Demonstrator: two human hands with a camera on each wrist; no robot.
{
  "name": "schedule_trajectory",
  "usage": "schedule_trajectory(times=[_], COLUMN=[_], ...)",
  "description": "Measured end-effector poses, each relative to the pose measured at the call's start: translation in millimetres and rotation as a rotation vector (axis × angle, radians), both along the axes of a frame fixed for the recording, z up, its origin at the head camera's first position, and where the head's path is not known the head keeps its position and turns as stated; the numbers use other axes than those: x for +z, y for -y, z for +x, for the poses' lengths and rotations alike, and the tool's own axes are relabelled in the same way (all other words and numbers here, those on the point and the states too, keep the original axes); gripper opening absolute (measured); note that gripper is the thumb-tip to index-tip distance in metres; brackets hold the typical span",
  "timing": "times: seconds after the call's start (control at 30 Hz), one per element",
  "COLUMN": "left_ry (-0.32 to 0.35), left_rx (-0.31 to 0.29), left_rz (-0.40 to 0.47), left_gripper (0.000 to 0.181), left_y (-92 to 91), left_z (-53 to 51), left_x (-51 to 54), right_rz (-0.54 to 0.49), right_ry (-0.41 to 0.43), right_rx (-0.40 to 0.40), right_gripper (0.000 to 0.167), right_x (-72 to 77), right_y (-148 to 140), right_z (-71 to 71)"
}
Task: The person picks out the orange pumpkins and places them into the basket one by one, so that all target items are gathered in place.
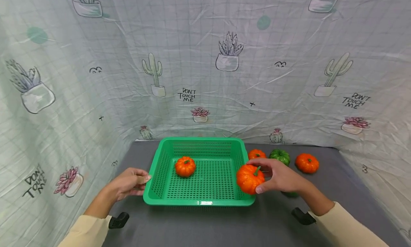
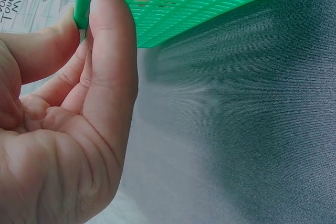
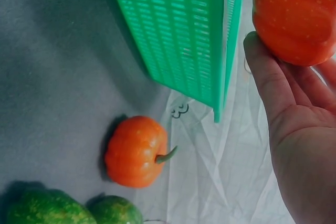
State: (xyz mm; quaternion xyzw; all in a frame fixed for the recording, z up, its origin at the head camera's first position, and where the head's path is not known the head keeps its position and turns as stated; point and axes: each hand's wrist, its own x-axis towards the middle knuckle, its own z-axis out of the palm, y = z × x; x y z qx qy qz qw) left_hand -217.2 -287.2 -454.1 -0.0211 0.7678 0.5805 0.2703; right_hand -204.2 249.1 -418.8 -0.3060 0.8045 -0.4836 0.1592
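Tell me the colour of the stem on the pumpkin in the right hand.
The stem is green, showing best in the head view.

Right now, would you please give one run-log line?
left hand: pinches rim of green plastic basket | right hand: holds ribbed orange pumpkin

Soft, even light fills the head view; a small white glare sits on the green basket point(image 1: 224, 203) at lower centre. Wrist views look dimmer, shadows darkening the table point(image 2: 252, 108).

Green-stemmed orange pumpkin point(image 1: 248, 179) in right hand point(image 1: 282, 175), near perforated green basket point(image 1: 173, 202)
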Motion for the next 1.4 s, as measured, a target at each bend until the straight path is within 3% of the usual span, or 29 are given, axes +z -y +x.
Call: schedule_trajectory(times=[0.2, 0.67, 1.07, 1.4], left_ry=[0.002, 0.007, 0.002, -0.006], left_rx=[0.001, -0.001, 0.009, -0.001], left_rz=[0.009, 0.029, 0.021, 0.024], left_gripper=[0.020, 0.019, 0.020, 0.021], left_y=[0.3, -1.5, 1.9, 0.8], left_z=[1.6, -0.9, 1.1, 0.4], left_x=[-0.1, 4.1, 2.2, -0.9], right_rz=[0.004, 0.050, 0.096, 0.088], right_ry=[0.021, -0.043, -0.067, -0.016], right_rx=[0.007, -0.015, -0.121, -0.220], right_gripper=[0.065, 0.066, 0.075, 0.074], right_x=[2.2, 6.0, 6.9, 8.8], right_y=[12.9, 38.5, 63.2, 81.2], right_z=[-4.2, -17.8, -26.3, -35.6])
